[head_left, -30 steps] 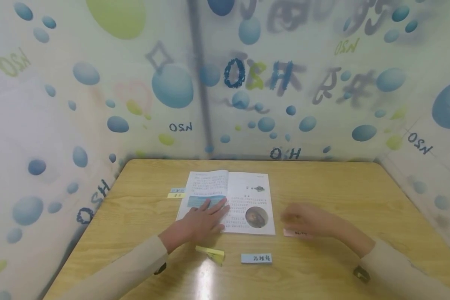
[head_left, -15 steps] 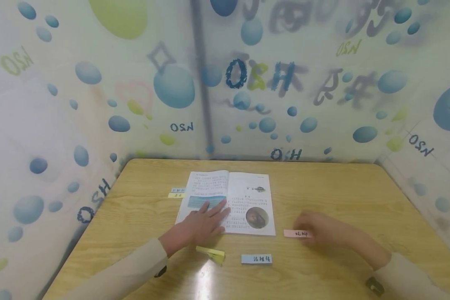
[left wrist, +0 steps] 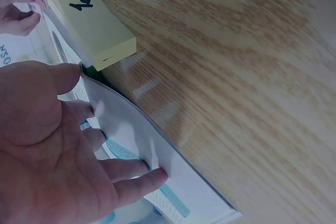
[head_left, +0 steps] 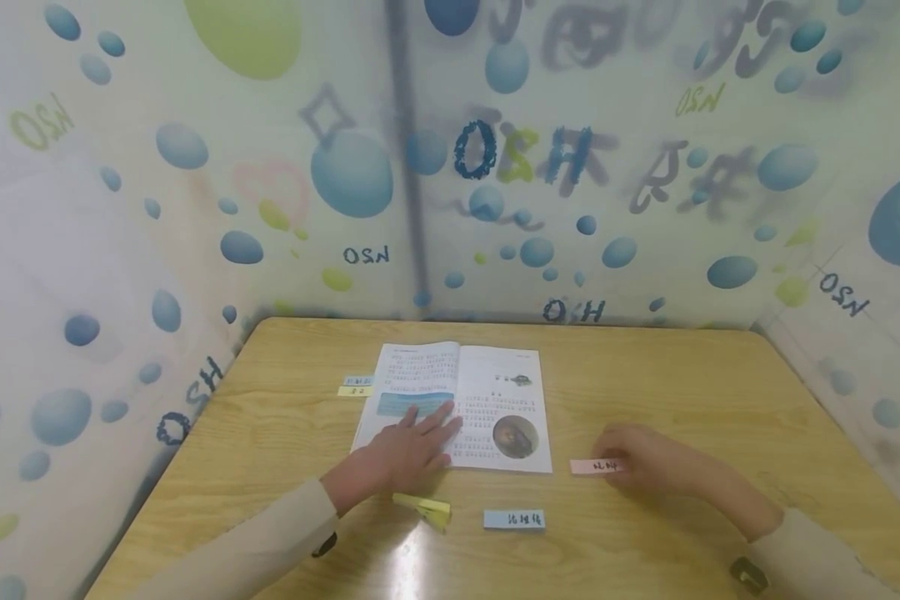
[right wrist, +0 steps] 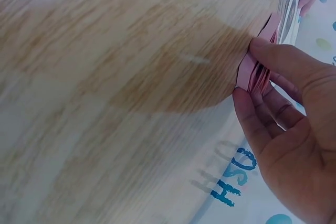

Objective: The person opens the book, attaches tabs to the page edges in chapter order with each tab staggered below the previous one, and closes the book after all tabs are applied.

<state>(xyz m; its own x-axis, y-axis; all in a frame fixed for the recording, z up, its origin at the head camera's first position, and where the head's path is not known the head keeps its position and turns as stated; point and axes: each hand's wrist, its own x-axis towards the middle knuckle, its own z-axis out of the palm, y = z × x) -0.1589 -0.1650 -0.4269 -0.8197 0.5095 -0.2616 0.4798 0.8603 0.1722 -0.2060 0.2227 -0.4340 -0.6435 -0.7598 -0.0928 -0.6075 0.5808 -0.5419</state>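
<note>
An open book [head_left: 476, 400] with printed pages and a round picture lies on the table. My left hand [head_left: 405, 450] rests on its left page, fingers spread and straight. To the right of the book, my right hand [head_left: 648, 458] pinches a small pad of pink sticky notes [head_left: 594, 467] with handwriting on it. In the right wrist view the thumb lies on one side of the pink pad [right wrist: 257, 64] and the fingers touch its end, with its sheets slightly parted. Nearer me than the book lie a yellow sticky-note pad [head_left: 423, 507] and a blue one [head_left: 513, 519].
Blue [head_left: 358, 381] and yellow [head_left: 355, 391] tabs with handwriting stick out from the book's left edge. The wooden table [head_left: 667, 367] meets a patterned wall [head_left: 495, 233] at the back and sides.
My right hand has shifted slightly right and uncovered more of the pink pad, then stayed there. My left hand has kept its place on the page.
</note>
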